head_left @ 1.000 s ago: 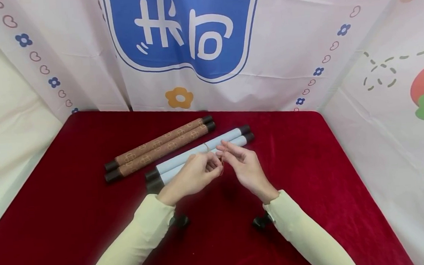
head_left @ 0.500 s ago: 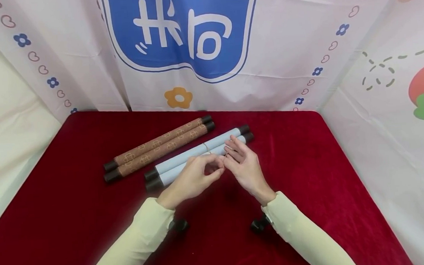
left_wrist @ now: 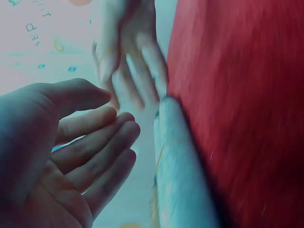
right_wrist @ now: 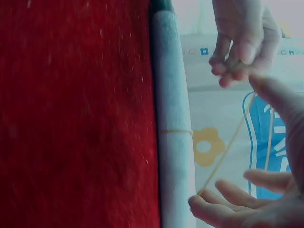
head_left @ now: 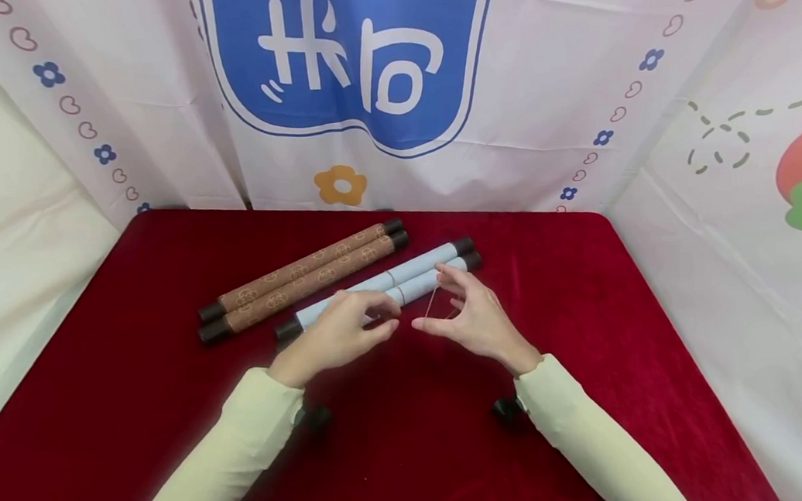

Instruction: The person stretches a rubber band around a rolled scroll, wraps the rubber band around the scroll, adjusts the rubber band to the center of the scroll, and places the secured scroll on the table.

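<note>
A thin rubber band (right_wrist: 227, 151) stretches between the thumb and spread fingers of my right hand (head_left: 478, 315), drawn out from inside its loop. My left hand (head_left: 337, 329) is close by to the left, its fingers loosely bent and apart from the thumb; no object shows between them in the left wrist view. Beyond both hands lie two light blue scroll-like rolls (head_left: 423, 264) with black ends, side by side. Around their middle runs another thin band (right_wrist: 175, 131). The left hand hides part of the nearer roll.
Two brown patterned rolls (head_left: 318, 268) with black ends lie behind and left of the blue pair. Everything rests on a red velvet cloth (head_left: 588, 330). A printed white curtain (head_left: 530, 102) stands along the table's back edge.
Earlier both hands met at the fingertips. Now they have moved apart, the left to the left, and the right hand has spread its thumb and fingers, stretching the rubber band.
</note>
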A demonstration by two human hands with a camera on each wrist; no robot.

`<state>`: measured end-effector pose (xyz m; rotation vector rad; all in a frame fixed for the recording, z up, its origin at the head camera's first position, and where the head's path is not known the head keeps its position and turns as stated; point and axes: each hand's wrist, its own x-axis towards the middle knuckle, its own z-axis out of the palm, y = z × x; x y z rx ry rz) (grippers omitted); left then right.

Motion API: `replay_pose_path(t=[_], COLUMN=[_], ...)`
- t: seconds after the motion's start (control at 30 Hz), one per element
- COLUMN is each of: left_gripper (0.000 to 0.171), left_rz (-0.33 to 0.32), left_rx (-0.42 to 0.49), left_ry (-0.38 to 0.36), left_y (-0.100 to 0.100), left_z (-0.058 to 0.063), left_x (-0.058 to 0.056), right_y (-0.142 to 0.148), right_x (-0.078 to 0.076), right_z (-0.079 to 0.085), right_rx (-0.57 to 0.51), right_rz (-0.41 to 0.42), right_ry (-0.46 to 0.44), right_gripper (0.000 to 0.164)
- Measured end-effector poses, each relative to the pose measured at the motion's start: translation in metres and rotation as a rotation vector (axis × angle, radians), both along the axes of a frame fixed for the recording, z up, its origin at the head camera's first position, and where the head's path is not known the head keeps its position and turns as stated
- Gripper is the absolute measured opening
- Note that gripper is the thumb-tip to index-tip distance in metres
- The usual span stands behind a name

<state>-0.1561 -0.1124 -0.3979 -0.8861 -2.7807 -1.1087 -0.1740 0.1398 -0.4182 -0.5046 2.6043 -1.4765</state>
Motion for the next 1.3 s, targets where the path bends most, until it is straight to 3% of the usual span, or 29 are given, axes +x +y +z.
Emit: replay_pose_path(t=[0.13,0.27,0.57,0.77,0.93,1.13,1.3], left_gripper=[0.022,0.030,0.070,0.093,0.101,0.101,0.093], left_rz=[0.067,0.121,0.285,0.277,0.245,0.242,0.241], left_rx=[-0.059,-0.124,-0.382,-0.477,-0.548,-0.603,-0.573], left_ry=[0.060,0.061,-0.079,-0.150,-0.171,-0.183,-0.158], left_y=[-0.021,-0.044,-0.093,-0.112,-0.116,-0.117,-0.118], left_z=[0.004,0.007,0.008,0.001,-0.007,-0.016,-0.022], left_x=[-0.012,-0.027,-0.061,-0.076,-0.084,-0.091,-0.095], right_y=[0.006,0.009,0.013,0.013,0.014,0.015,0.016], right_x=[-0.003,-0.005,-0.005,-0.004,-0.004,-0.006,-0.009], right_z=[0.002,0.004,0.005,0.006,0.007,0.008,0.009], right_rx=[0.098,0.210,0.322,0.326,0.336,0.351,0.358], right_rz=[0.050,0.073,0.117,0.141,0.156,0.175,0.179], right_ry=[0.030,0.048,0.042,0.034,0.028,0.030,0.033], right_gripper=[0.107,0.114,0.120,0.122,0.122,0.123,0.124])
